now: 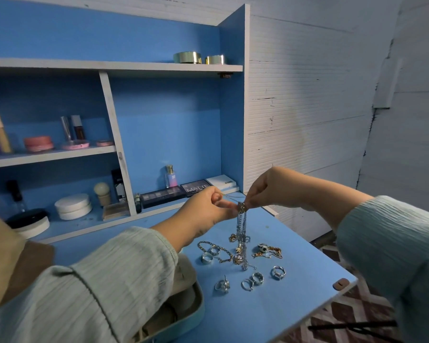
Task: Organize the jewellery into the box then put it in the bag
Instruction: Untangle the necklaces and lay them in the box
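Two hands meet at the centre of the frame above a blue desk (295, 300). The left hand (206, 209) and right hand (268, 189) each pinch a tangled bunch of chains (242, 224) at its top, fingertips almost touching. The chains hang straight down from the hands, their lower ends reaching the desk among scattered jewellery. Rings (256, 278) and a bracelet (218, 250) lie on the desk just below the hands. At lower left, an open box (198, 308) sits partly hidden under the left sleeve (104, 288).
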